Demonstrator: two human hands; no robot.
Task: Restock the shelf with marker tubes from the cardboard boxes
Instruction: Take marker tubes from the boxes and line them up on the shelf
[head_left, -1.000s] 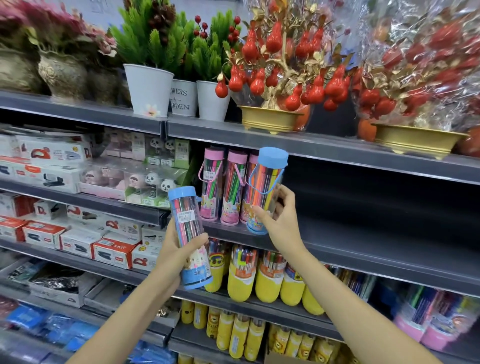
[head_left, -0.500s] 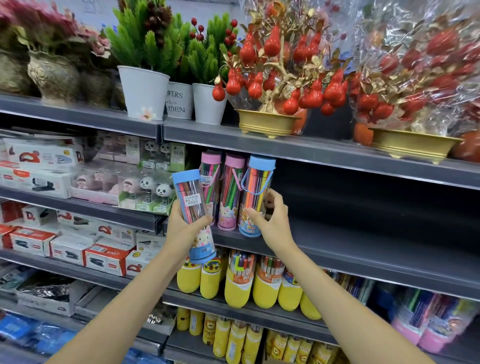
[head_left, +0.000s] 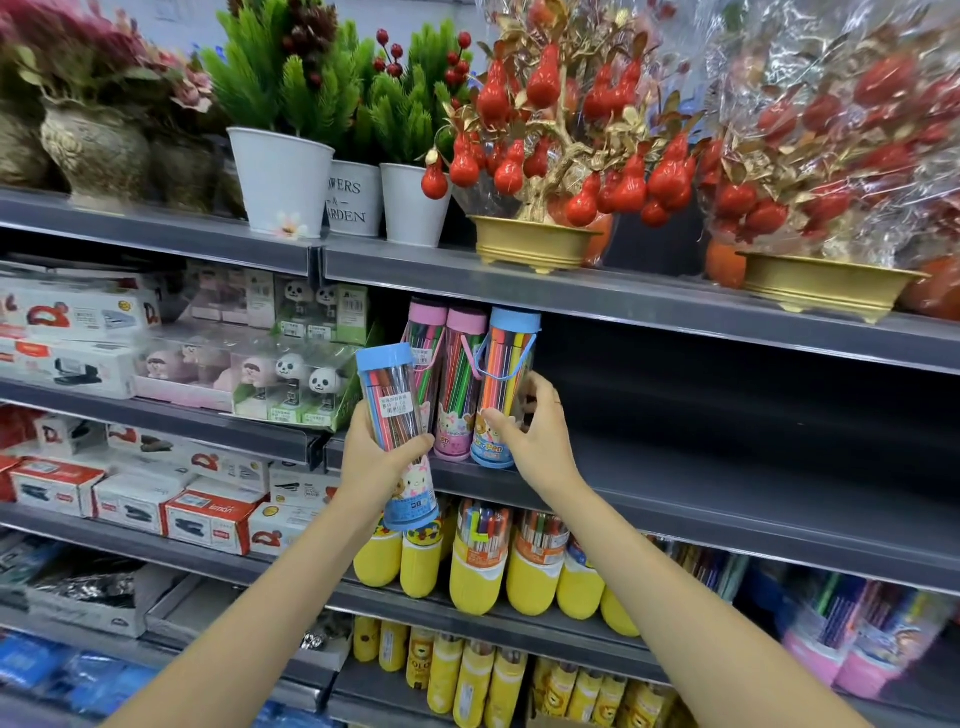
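Observation:
A blue-capped marker tube stands on the grey middle shelf, beside two pink-capped marker tubes. My right hand grips its lower half, fingers curled round it. My left hand holds a second blue-capped tube in the air, tilted slightly, in front of and left of the pink ones. No cardboard box is visible.
To the right of the tubes the middle shelf is dark and bare. Yellow pen cases fill the shelf below. Potted plants and red fruit trees line the top shelf. Stapler boxes and panda figures lie left.
My right hand has set its blue tube down upright on the shelf beside the pink ones. My left hand has raised its tube up towards the shelf.

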